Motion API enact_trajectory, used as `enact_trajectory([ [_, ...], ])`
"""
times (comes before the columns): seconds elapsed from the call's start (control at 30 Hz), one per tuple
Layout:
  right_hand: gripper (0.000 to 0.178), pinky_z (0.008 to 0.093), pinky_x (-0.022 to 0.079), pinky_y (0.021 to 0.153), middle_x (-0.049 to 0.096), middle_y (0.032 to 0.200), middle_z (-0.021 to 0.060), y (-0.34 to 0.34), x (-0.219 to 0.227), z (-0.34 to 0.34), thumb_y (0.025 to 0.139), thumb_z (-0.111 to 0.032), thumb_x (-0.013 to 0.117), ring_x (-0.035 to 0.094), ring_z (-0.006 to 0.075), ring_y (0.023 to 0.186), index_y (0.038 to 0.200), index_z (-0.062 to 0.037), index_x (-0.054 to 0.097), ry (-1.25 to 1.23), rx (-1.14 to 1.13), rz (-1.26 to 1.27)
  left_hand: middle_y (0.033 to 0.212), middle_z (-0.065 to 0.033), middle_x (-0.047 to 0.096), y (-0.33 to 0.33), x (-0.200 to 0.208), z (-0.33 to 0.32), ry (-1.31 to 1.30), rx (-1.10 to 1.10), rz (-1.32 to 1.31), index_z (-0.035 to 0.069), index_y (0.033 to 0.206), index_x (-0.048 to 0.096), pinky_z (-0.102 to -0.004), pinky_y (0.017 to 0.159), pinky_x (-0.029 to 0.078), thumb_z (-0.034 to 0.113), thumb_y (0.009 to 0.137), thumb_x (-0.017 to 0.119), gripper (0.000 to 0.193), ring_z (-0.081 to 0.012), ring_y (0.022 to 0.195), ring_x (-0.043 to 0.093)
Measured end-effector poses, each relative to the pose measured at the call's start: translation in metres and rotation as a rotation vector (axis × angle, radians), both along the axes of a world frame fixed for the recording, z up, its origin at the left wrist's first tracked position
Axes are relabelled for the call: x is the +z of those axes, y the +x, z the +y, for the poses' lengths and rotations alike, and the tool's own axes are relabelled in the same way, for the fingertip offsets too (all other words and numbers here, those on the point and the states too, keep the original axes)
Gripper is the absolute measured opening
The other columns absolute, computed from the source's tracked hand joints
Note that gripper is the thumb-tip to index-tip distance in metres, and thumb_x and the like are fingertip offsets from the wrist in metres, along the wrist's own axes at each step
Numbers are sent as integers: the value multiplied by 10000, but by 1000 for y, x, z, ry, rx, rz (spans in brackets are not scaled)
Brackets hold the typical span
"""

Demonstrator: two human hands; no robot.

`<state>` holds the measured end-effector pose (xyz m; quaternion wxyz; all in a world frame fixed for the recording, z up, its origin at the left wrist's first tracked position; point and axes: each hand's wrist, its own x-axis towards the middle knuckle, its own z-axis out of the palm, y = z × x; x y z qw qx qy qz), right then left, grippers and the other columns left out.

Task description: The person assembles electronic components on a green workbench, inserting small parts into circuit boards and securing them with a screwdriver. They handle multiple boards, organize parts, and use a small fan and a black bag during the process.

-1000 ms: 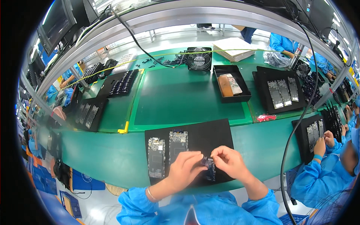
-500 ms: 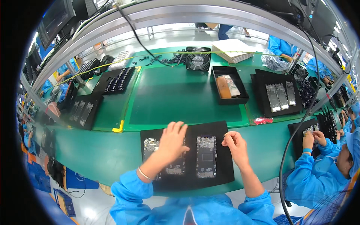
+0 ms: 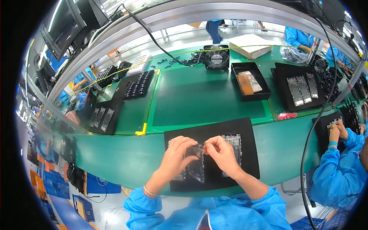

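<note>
A black mat (image 3: 247,153) lies on the green bench under both hands, with dark circuit boards on it. The middle circuit board (image 3: 196,168) looks tilted; my left hand (image 3: 178,155) holds it by its upper left part, thumb and fingers around the edge. At that board's upper right edge, my right hand (image 3: 222,153) is closed in a pinch. What its fingertips hold, if anything, is too small to make out. Behind the right hand lies another circuit board (image 3: 234,145), partly covered. A left board (image 3: 180,176) is mostly hidden by my left hand.
Beyond the mat stand a black tray (image 3: 264,96) with a brown item inside and a small fan (image 3: 216,57). Stacked black mats (image 3: 283,88) bear boards at right; more boards (image 3: 101,119) lie at left. A black cable (image 3: 306,153) hangs at right near a co-worker (image 3: 333,184).
My left hand has gone from hovering over the middle board to holding it. My right hand has moved left to that board's edge, still pinched. The whole view has shifted.
</note>
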<state>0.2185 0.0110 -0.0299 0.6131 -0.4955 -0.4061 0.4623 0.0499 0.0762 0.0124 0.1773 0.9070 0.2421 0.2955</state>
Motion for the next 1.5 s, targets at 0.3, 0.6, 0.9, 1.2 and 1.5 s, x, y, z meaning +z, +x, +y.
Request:
enact_trajectory([
  [0.3,122,221,488,731,604,881,33,-2,14,-9,902,-91,544,586,73,819,958,17,553,-31,34,-95,1082,-84,558,-1,-3,-1,32,13,-30,67,1062,564,-388,876,438,63,583,787,528,-299,1035,504],
  [0.6,132,228,497,730,577,852,26,14,-8,13,902,-99,532,586,84,772,943,26,533,-18,150,-123,1082,-93,553,5,-2,4,26,-20,7,63,1059,564,-393,875,436,74,605,775,501,-302,1036,504],
  [0.9,133,251,513,703,600,830,66,41,-16,18,914,-118,511,623,132,771,925,13,533,-95,15,28,1119,-117,528,19,-10,22,-100,-65,136,57,1125,527,-400,910,413,121,642,762,541,-318,1082,475],
  [1.2,148,260,504,735,629,882,94,19,-11,-4,902,-116,520,632,131,817,958,21,520,-101,16,-29,1217,-120,469,-27,-24,48,-198,196,473,54,1201,489,-385,967,381,118,656,756,610,-320,1154,407],
  [1.5,154,266,501,729,628,863,101,-52,-16,31,899,-117,515,646,143,798,960,24,520,-66,120,-8,1095,-103,545,-64,-6,14,-87,162,122,67,1067,574,-380,915,409,91,631,765,476,-302,1064,490],
])
